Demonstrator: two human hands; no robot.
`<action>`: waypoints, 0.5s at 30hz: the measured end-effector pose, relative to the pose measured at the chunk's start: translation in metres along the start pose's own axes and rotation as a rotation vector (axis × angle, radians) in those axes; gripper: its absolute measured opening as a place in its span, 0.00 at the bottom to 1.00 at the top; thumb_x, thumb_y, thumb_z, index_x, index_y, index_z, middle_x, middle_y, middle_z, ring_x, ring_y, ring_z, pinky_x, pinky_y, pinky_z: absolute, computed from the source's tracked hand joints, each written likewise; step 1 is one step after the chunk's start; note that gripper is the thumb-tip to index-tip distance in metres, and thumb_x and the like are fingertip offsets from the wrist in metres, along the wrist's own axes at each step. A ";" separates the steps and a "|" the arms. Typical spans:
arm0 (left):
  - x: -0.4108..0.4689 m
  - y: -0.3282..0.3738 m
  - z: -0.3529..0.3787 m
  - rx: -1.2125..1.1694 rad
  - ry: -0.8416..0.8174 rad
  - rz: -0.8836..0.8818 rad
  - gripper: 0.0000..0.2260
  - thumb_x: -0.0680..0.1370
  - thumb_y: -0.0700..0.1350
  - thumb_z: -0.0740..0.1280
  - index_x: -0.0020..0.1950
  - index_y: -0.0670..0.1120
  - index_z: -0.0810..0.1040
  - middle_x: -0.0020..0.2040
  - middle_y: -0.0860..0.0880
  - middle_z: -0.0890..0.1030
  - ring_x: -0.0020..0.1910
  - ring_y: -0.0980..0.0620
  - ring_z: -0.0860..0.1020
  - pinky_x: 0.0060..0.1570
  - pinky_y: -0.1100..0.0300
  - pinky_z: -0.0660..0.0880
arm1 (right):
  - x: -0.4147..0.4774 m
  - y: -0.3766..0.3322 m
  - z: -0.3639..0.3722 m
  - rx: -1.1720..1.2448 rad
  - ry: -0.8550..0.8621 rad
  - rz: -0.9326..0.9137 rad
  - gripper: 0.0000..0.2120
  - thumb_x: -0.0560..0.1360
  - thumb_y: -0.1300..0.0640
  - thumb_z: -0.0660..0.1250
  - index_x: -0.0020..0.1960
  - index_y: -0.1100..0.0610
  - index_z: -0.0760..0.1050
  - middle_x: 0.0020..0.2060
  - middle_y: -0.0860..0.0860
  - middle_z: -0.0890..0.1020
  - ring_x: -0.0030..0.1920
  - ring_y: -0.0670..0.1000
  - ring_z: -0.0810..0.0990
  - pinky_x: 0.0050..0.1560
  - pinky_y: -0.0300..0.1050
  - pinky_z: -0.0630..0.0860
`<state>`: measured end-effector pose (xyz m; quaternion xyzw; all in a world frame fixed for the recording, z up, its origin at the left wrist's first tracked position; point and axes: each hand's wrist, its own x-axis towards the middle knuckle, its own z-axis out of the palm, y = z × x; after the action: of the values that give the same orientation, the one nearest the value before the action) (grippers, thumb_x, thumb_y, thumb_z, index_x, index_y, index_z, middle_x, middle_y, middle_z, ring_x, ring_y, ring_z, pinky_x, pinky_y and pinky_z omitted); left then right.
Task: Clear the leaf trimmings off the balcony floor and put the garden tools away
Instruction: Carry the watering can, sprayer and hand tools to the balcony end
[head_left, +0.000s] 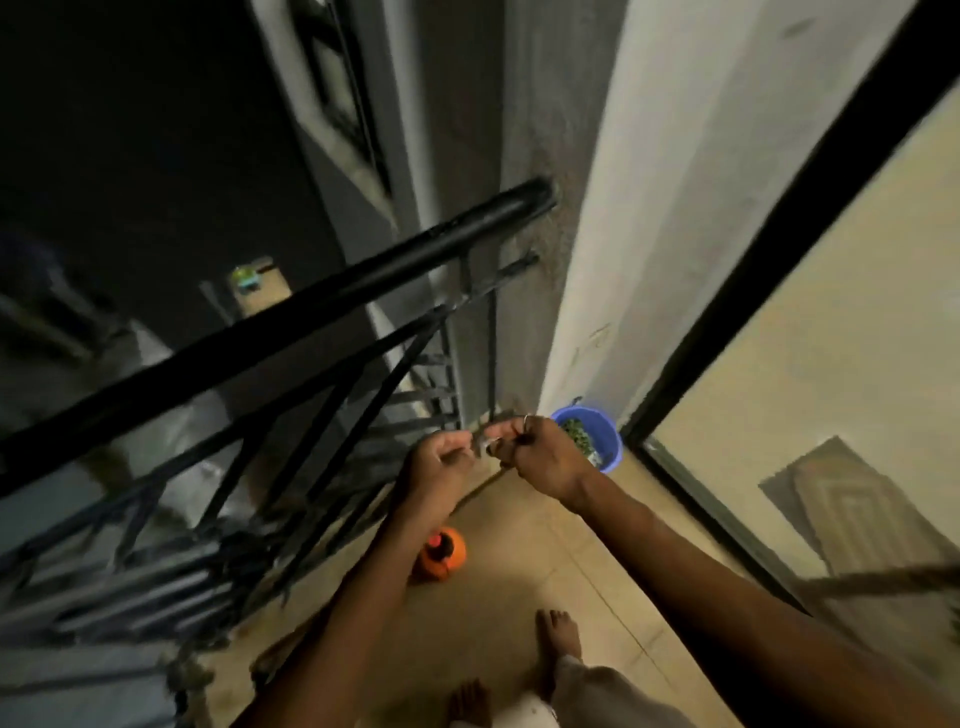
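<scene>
Tool (483, 442), small, hard and light by its look, too blurry to name: your left grip (441, 462) and right grip (540, 457) both pinch it, out in front of you. Best held by its blunt end. Leaves (574, 430) lie in the blue bucket (610, 447) just behind. Mind the orange thing (441, 556) on the floor (519, 519) and the railing (311, 291).
</scene>
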<state>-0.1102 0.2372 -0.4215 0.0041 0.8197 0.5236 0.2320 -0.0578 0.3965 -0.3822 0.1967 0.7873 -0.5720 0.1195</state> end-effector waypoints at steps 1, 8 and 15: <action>-0.004 0.011 0.004 0.009 -0.048 0.042 0.09 0.81 0.39 0.67 0.57 0.52 0.80 0.52 0.55 0.83 0.54 0.56 0.82 0.56 0.63 0.76 | -0.014 -0.001 -0.008 0.063 0.086 0.014 0.12 0.79 0.70 0.62 0.56 0.60 0.81 0.43 0.50 0.82 0.38 0.42 0.79 0.38 0.31 0.74; -0.042 0.071 0.067 0.146 -0.325 0.262 0.06 0.80 0.40 0.69 0.54 0.50 0.82 0.48 0.52 0.85 0.45 0.58 0.82 0.48 0.65 0.77 | -0.119 0.032 -0.059 0.261 0.453 0.029 0.07 0.78 0.65 0.67 0.50 0.56 0.82 0.41 0.53 0.85 0.38 0.46 0.80 0.41 0.35 0.76; -0.156 0.112 0.189 0.347 -0.754 0.524 0.08 0.79 0.41 0.70 0.56 0.49 0.84 0.52 0.52 0.85 0.51 0.54 0.82 0.52 0.66 0.77 | -0.292 0.101 -0.093 0.404 0.906 0.153 0.07 0.79 0.63 0.68 0.56 0.59 0.81 0.39 0.47 0.82 0.36 0.44 0.78 0.33 0.28 0.71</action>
<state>0.0749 0.4112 -0.3313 0.4382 0.7254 0.3820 0.3687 0.2520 0.4613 -0.3181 0.5016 0.6169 -0.5599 -0.2332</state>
